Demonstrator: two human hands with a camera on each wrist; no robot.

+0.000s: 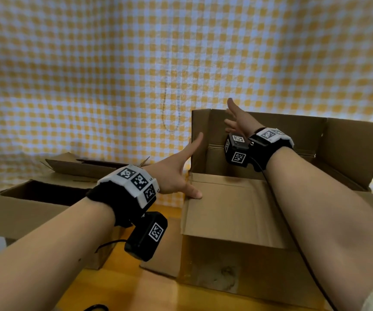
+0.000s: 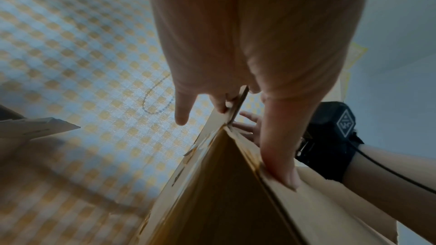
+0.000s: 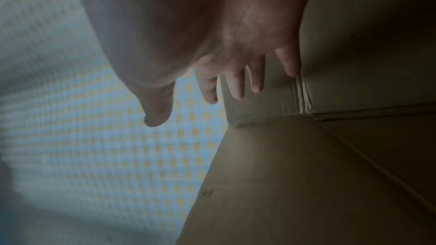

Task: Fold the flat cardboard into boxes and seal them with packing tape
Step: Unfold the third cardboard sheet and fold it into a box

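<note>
An open cardboard box (image 1: 237, 261) stands on the table right of centre. Its near flap (image 1: 232, 209) is folded in flat; the left flap (image 1: 203, 140) and back flap (image 1: 293, 135) stand upright. My left hand (image 1: 186, 169) is at the box's left corner. Its thumb (image 2: 280, 170) rests on the folded near flap, and its straight fingers (image 2: 184, 111) lie outside the upright left flap. My right hand (image 1: 237, 117) reaches inside the box with fingers spread (image 3: 235, 88), close to the inner face of the left flap and holding nothing. No tape is in view.
A second open box (image 1: 35, 205) sits at the left with flat cardboard (image 1: 80, 164) behind it. A yellow checked cloth (image 1: 136, 63) hangs behind everything. The yellow table top (image 1: 118, 288) shows in front, with a black cable (image 1: 96, 307) at the bottom edge.
</note>
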